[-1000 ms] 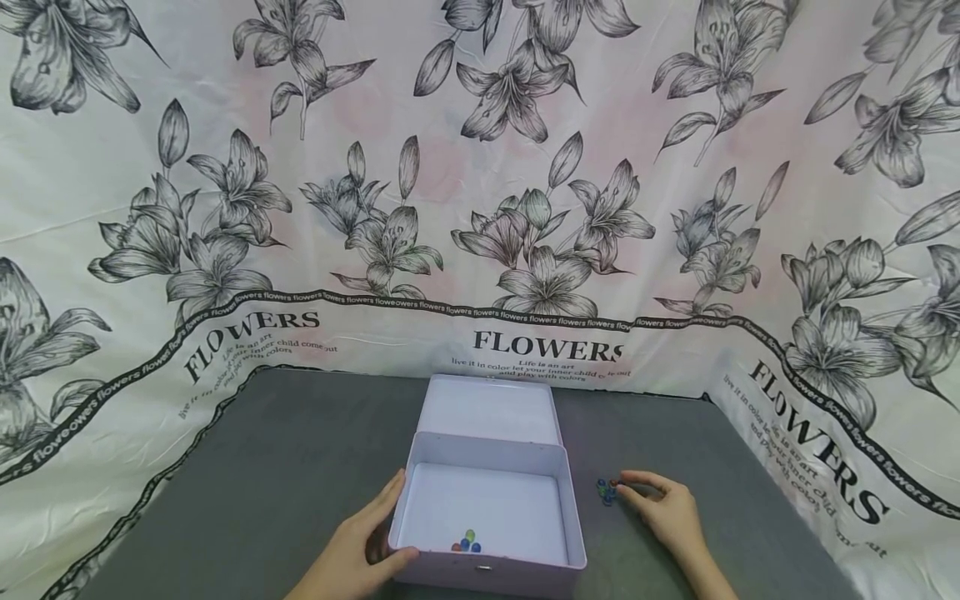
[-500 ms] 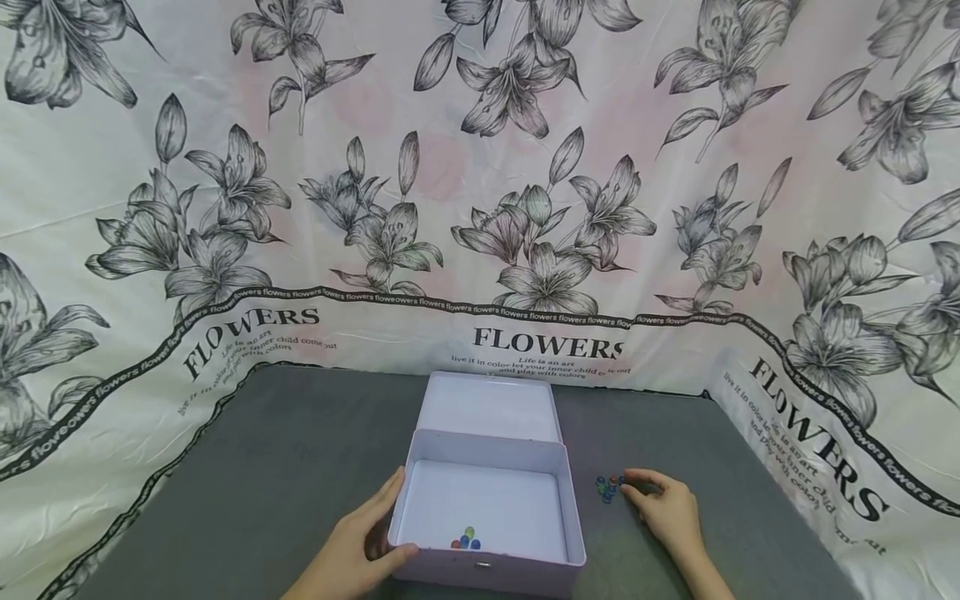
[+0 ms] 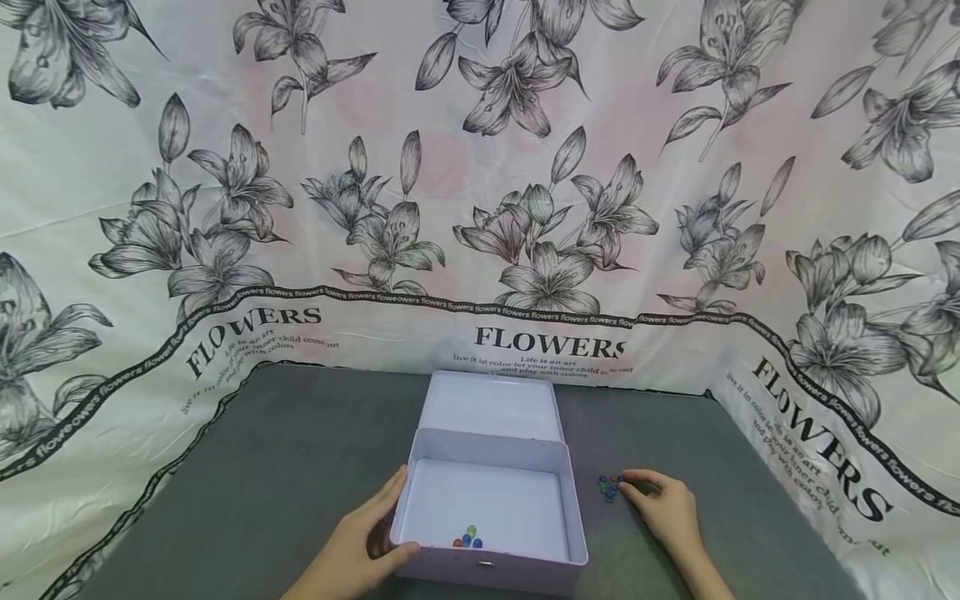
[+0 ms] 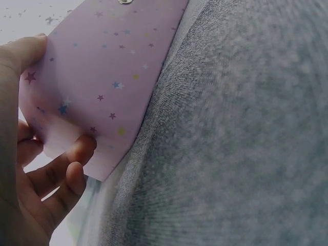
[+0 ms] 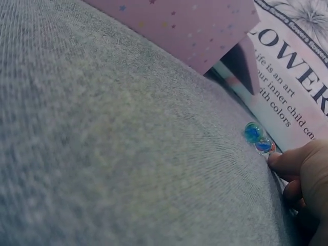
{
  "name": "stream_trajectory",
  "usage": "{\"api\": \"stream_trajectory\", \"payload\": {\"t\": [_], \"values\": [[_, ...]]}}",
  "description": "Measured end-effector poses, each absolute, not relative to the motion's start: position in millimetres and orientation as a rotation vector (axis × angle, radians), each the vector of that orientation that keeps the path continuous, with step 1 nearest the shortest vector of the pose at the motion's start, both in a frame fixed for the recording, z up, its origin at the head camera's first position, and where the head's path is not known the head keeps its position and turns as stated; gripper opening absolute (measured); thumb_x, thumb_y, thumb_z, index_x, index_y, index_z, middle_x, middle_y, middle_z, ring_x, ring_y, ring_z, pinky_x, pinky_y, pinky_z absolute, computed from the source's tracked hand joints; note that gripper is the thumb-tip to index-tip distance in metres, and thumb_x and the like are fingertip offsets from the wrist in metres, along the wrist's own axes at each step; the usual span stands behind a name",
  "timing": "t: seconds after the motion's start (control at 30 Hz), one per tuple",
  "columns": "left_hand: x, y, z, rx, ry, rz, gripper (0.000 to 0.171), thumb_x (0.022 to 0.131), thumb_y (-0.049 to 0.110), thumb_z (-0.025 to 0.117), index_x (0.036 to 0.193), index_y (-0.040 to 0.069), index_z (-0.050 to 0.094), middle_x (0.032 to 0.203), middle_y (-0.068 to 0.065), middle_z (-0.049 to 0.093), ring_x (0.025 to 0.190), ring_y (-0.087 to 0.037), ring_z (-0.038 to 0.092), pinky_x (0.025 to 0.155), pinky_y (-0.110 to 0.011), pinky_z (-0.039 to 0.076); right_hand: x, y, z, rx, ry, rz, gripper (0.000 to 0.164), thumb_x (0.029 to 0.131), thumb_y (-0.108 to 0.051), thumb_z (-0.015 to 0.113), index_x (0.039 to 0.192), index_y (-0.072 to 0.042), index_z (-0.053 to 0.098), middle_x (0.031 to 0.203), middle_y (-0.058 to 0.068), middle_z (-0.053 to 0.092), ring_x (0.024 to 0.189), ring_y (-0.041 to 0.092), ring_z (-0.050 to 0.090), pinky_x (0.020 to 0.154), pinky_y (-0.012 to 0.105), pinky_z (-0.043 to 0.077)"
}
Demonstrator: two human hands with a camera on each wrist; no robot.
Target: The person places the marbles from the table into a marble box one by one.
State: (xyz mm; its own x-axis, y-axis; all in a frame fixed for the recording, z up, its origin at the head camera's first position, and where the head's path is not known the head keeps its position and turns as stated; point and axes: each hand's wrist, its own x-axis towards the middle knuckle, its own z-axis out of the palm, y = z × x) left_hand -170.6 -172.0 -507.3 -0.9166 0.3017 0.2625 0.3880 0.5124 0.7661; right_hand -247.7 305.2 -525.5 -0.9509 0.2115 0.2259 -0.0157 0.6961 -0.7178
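A pale pink tin box (image 3: 487,575) with small printed stars stands with its lid (image 3: 491,408) tipped back behind it. My left hand (image 3: 352,542) grips its front left corner, thumb at the front rim and fingers along the left side. Several glass marbles (image 3: 467,542), green, blue and orange, lie inside near the front wall. Right of the box, a cluster of more marbles (image 3: 607,487) lies on the grey cloth. At the cluster's right edge my right hand (image 3: 663,504) pinches a blue marble (image 3: 621,479) between thumb and forefinger. In the right wrist view the fingertips partly hide the marbles (image 5: 253,133).
Grey cloth (image 3: 315,450) covers the table around the box. A white curtain (image 3: 442,342) printed with black lilies and lettering hangs behind the table and along both sides.
The right hand's fingertips have shifted slightly right from the red marble to a blue one at the cluster's edge. The left hand and the box stay in place.
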Motion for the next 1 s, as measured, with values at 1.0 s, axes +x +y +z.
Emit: {"api": "stream_trajectory", "payload": {"t": [1.0], "values": [[-168,-169,-506,-0.573,-2.650,-1.366,0.092,0.092,0.041,0.083,0.165,0.009,0.037,0.171,-0.005,0.032,0.150,-0.031,0.041,0.111,-0.028,0.048,-250,267,-499,-0.115,-2.336,1.616,0.031,0.092,-0.027,0.086,0.114,-0.006,0.082,0.108,0.006,0.081,0.050,0.003,0.049,0.045,0.022,0.040]]}}
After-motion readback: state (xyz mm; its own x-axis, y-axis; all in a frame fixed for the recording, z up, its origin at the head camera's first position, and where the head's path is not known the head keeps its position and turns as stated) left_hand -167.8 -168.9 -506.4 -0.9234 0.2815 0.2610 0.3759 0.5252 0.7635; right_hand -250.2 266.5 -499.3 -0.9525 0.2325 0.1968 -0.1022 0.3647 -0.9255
